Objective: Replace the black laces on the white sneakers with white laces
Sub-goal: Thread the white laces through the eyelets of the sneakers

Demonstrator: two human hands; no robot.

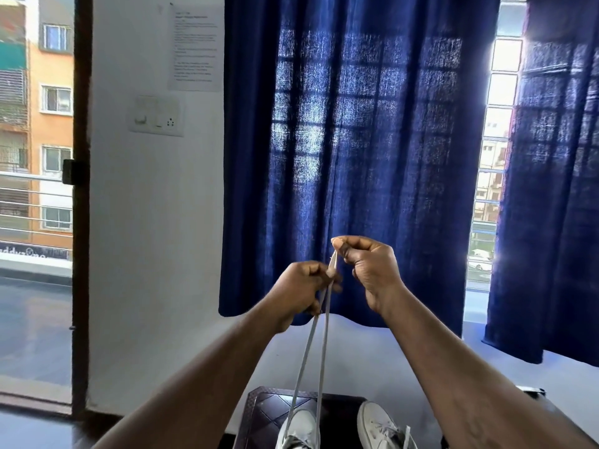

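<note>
Two white sneakers stand at the bottom edge on a dark patterned surface (269,413). From the left sneaker (299,431) two strands of a white lace (312,345) run steeply up to my raised hands. My left hand (301,291) grips both strands with curled fingers. My right hand (369,267), slightly higher, pinches the lace ends between thumb and finger. The right sneaker (379,426) carries a white lace, loosely threaded. No black lace is in view.
A blue curtain (356,140) hangs over a barred window straight ahead. A white wall (152,222) with a switch plate (157,116) and a taped paper sheet (194,47) stands left of it. An open balcony door (35,222) lies at far left.
</note>
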